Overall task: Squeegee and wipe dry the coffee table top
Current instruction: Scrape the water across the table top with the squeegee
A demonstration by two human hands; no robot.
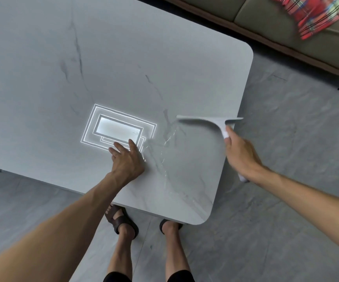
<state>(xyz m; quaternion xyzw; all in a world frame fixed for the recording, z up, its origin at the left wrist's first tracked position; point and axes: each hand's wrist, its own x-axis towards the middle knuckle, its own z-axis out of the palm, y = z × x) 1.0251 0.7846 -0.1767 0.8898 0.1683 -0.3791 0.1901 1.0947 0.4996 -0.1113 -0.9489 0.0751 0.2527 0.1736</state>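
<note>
Grey marble-look counter (83, 58) fills the head view, water streaks (164, 143) near its middle. Right hand (240, 151) wraps its fingers (228, 133) round the white squeegee (211, 121) handle, blade near the counter's right edge. Left hand (127, 159) rests flat, fingers spread, on a ceiling-light reflection (117, 128)

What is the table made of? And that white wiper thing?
The table top looks like grey stone or a stone-look slab: dark veins, and glossy enough to mirror a ceiling light. The squeegee looks like smooth white plastic; its blade edge may be rubber, too small to tell.
</note>
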